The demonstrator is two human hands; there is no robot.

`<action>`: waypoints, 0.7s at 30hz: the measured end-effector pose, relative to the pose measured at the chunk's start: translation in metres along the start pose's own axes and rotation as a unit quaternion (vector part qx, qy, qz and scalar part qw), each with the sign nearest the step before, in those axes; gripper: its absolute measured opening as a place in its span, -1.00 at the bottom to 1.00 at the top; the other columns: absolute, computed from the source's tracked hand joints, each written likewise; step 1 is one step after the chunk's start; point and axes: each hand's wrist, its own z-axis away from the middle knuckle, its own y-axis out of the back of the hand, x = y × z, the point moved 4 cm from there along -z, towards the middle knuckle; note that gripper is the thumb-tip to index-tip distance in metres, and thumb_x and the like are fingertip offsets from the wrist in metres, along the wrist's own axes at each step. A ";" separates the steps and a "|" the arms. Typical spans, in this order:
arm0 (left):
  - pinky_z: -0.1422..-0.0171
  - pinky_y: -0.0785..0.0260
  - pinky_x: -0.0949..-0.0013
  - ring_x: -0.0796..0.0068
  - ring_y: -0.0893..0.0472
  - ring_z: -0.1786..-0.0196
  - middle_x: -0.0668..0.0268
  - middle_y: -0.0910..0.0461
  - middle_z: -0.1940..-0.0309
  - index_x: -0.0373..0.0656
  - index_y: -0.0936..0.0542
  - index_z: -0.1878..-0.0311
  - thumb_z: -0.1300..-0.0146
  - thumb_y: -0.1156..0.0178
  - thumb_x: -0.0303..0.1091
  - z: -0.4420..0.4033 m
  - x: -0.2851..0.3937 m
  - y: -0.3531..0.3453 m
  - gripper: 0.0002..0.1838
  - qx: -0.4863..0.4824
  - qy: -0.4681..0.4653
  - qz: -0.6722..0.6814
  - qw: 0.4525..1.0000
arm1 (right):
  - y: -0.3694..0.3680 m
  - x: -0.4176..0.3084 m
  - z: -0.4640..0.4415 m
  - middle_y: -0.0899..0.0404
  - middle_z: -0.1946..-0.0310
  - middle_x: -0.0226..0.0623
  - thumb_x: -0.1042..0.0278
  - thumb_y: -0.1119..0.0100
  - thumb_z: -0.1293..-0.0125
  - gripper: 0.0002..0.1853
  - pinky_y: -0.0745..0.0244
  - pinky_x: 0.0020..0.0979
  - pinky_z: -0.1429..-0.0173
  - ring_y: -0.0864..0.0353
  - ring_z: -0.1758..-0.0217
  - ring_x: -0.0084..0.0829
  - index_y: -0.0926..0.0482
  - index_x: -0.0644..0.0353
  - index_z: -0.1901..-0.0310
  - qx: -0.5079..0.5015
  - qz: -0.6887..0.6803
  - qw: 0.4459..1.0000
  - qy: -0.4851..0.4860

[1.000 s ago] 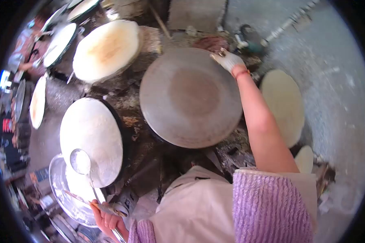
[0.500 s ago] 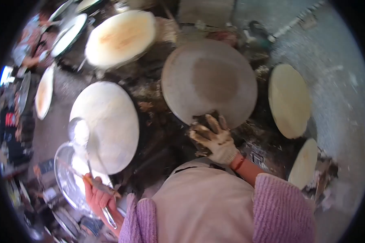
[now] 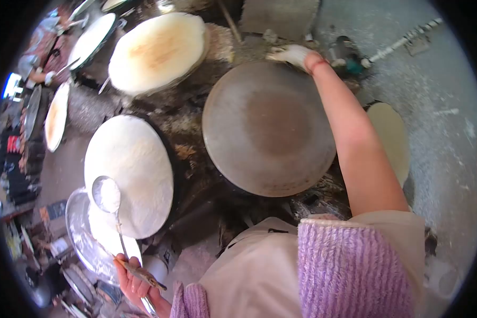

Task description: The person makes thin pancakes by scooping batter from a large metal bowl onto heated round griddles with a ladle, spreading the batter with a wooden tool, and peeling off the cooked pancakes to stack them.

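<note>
My left hand (image 3: 140, 286) is closed around the handle of a metal ladle (image 3: 107, 195) whose bowl holds white powder or batter. A thin wooden-looking piece (image 3: 146, 274) is gripped in the same hand; its kind is unclear. The ladle hangs over the near edge of a round griddle covered in a white layer (image 3: 130, 169). My right hand (image 3: 294, 55), in a stained whitish glove, reaches to the far rim of a bare round griddle (image 3: 270, 132). Its fingers look stretched out along that rim; their undersides are hidden.
A transparent bowl (image 3: 77, 233) with white contents stands below the ladle. Browned flatbread (image 3: 159, 53) lies on a griddle at the back left. Another pale round (image 3: 389, 135) is at right, partly behind my arm. A co-worker's arm (image 3: 37, 77) shows at far left.
My right hand has moved from the near edge of the bare griddle to its far rim, the arm now extended. The ladle has shifted slightly down, still in my left hand.
</note>
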 end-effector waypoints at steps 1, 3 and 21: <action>0.70 -0.13 0.56 0.67 -0.21 0.68 0.32 -0.22 0.47 -0.37 -0.36 -0.14 -0.56 0.28 -0.11 0.006 -0.002 0.001 -0.53 0.005 0.003 0.010 1.000 | -0.012 -0.027 -0.034 -0.47 -0.25 -0.26 -0.24 -0.11 -0.22 -0.30 -0.33 -0.30 -0.31 -0.46 -0.27 -0.29 -0.46 0.08 -0.25 -0.017 0.119 0.991 0.063; 0.69 -0.14 0.55 0.67 -0.20 0.69 0.33 -0.22 0.48 -0.37 -0.37 -0.14 -0.56 0.29 -0.10 0.014 -0.006 0.000 -0.52 0.005 -0.011 0.014 1.000 | -0.027 -0.140 -0.012 -0.46 -0.25 -0.23 -0.29 -0.14 -0.12 -0.27 -0.36 -0.28 -0.30 -0.42 -0.31 -0.26 -0.49 0.03 -0.23 -0.077 0.199 0.975 0.057; 0.70 -0.09 0.54 0.67 -0.17 0.71 0.39 -0.15 0.59 -0.33 -0.43 -0.12 -0.55 0.21 -0.12 0.001 0.001 -0.030 -0.57 -0.118 0.329 -0.137 0.927 | -0.172 -0.088 0.473 -0.58 -0.11 -0.48 -0.22 -0.18 -0.16 -0.45 -0.40 -0.24 -0.25 -0.51 -0.21 -0.19 -0.60 -0.09 -0.11 0.163 -0.101 0.968 -0.159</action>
